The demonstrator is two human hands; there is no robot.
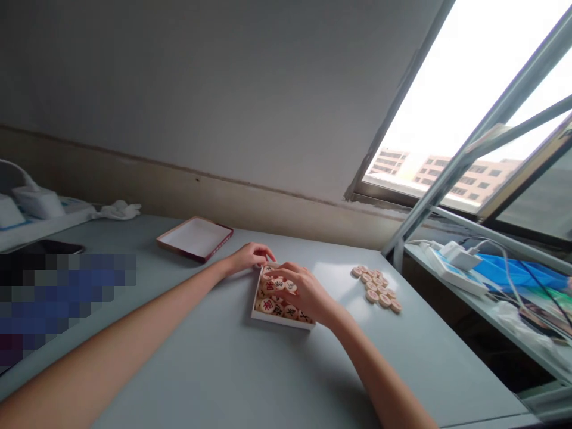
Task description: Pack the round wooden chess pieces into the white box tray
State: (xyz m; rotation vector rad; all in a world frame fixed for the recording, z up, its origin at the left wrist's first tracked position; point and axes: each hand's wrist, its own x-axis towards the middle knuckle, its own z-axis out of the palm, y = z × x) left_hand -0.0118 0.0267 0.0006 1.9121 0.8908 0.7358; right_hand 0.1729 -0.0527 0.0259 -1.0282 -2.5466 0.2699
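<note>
A shallow white box (281,320) full of round wooden pieces (267,305) with red and black characters sits on the grey table (214,357). At its far left corner is my left hand (250,257), fingers curved against the edge; whether they grip it is unclear. My right hand (304,292) reaches over the box from the right, its fingers bent down onto the pieces; what lies under the fingertips is partly hidden. More round pieces (378,288) lie in a loose cluster on the table to the right.
An upturned box lid (195,237) rests near the wall at the back left. Far left are a power strip (53,215), a dark phone (58,246) and a blurred patch. A metal post (429,202) and a shelf with chargers (465,257) stand at right.
</note>
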